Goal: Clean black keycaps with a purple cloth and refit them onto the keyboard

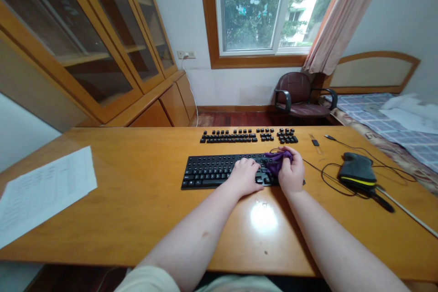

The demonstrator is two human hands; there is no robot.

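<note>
A black keyboard [205,174] lies on the wooden desk in front of me. My left hand [243,175] rests on it right of the middle, palm down with the fingers spread over the keys. In my right hand [291,172] a purple cloth [274,162] is bunched between thumb and fingers, over the keyboard's right part. Part of the cloth hangs onto the keys there. Beyond the keyboard, loose black keycaps [232,138] stand in rows, laid out in the pattern of a keyboard.
The desk [137,200] carries printed sheets [51,189] at the left. On the right lie a grey cloth item with a yellow stripe [357,171], a looped black cable [325,178], a USB plug [329,137] and a small black piece [315,143]. An armchair [297,96] stands behind.
</note>
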